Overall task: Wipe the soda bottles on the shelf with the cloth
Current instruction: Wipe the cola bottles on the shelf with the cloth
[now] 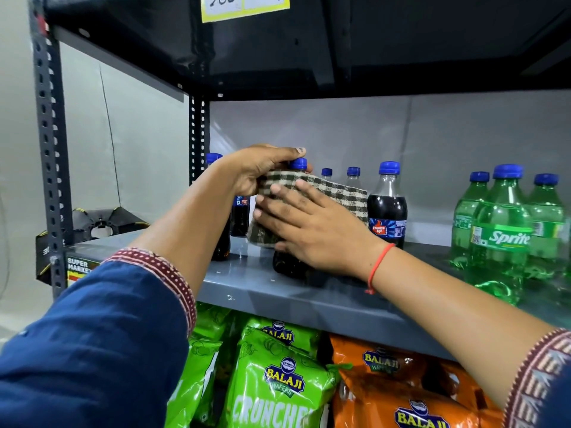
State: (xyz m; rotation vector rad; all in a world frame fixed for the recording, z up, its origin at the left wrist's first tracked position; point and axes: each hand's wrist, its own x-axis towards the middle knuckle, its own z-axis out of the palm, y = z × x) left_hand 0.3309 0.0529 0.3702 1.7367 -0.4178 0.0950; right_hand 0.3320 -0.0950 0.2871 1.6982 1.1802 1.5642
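A dark cola bottle (285, 264) with a blue cap stands at the front of the grey shelf (278, 291). A green-and-cream checked cloth (336, 193) is wrapped around its body. My left hand (259, 168) grips the bottle's neck and the cloth's top edge just below the cap. My right hand (312, 227) lies flat against the cloth on the bottle's side, fingers spread. More cola bottles (387, 205) stand behind and to the right. Green Sprite bottles (500, 227) stand at the far right.
A black upper shelf (340, 50) hangs close overhead with a yellow price tag (244, 6). A perforated grey upright (49, 149) rises at the left. Green (275, 387) and orange (389, 393) wafer bags fill the shelf below.
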